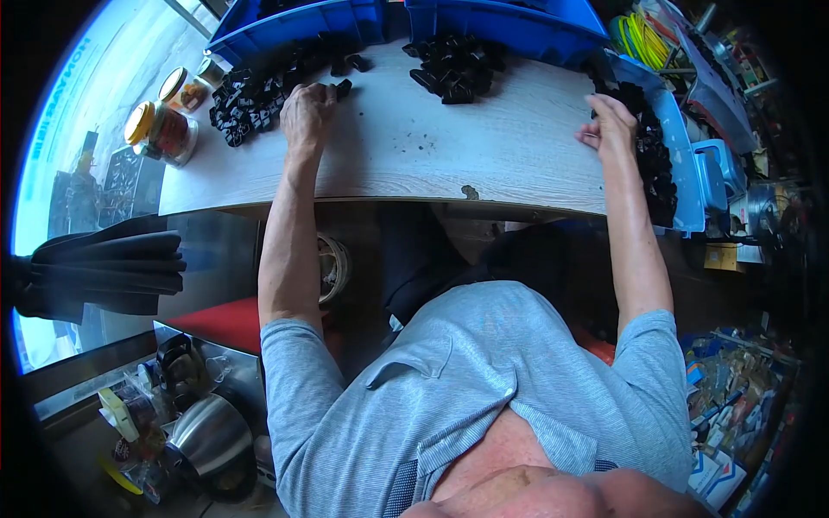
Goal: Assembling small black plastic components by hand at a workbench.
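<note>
My left hand [306, 112] rests knuckles-up on the pale wooden table [406, 147], fingers curled at the edge of a pile of small black plastic parts [246, 99]; whether it grips one is hidden. My right hand [611, 125] lies at the table's right edge, fingers bent, touching the black parts [658, 164] heaped in a light blue tray [682, 147]. Another heap of black parts [453, 65] sits at the far middle of the table.
Two dark blue bins [509, 26] stand along the table's far edge. Glass jars with yellow lids [160, 129] stand at the left corner. Folded black material [104, 272] lies to the left; a steel kettle [207, 436] sits below. Cluttered shelves with yellow wires [643, 39] fill the right.
</note>
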`<state>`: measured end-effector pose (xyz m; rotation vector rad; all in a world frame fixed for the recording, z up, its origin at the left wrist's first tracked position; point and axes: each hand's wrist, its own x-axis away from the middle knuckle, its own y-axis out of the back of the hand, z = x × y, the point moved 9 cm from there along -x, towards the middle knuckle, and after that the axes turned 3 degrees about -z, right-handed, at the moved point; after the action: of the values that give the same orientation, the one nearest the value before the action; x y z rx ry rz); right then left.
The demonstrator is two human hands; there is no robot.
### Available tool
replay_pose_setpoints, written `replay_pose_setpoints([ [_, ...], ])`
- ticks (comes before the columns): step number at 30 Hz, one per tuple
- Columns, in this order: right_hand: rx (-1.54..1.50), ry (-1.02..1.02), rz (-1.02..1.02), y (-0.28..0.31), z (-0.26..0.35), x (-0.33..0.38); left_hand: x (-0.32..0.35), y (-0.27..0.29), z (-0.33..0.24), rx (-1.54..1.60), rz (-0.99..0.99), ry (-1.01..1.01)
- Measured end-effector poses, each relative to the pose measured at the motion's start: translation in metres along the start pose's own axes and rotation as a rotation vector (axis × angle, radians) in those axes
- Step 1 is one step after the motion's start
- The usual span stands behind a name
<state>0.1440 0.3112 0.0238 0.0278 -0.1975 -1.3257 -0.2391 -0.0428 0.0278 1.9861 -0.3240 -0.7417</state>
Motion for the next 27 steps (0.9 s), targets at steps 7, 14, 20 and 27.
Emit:
replay_pose_setpoints([
  [7,0.11,0.02,0.399,-0.107,-0.005,0.055,0.027,0.005,-0.026,0.047,-0.216,-0.138],
  [14,0.35,0.117,0.539,-0.167,0.008,0.087,0.05,0.006,-0.058,0.177,-0.256,-0.298],
  [20,0.479,0.172,0.517,-0.178,0.003,0.084,0.075,-0.013,-0.085,0.76,-0.026,0.099],
  [27,0.397,-0.035,0.456,-0.166,-0.008,0.092,0.084,-0.046,-0.124,1.057,0.039,0.196],
])
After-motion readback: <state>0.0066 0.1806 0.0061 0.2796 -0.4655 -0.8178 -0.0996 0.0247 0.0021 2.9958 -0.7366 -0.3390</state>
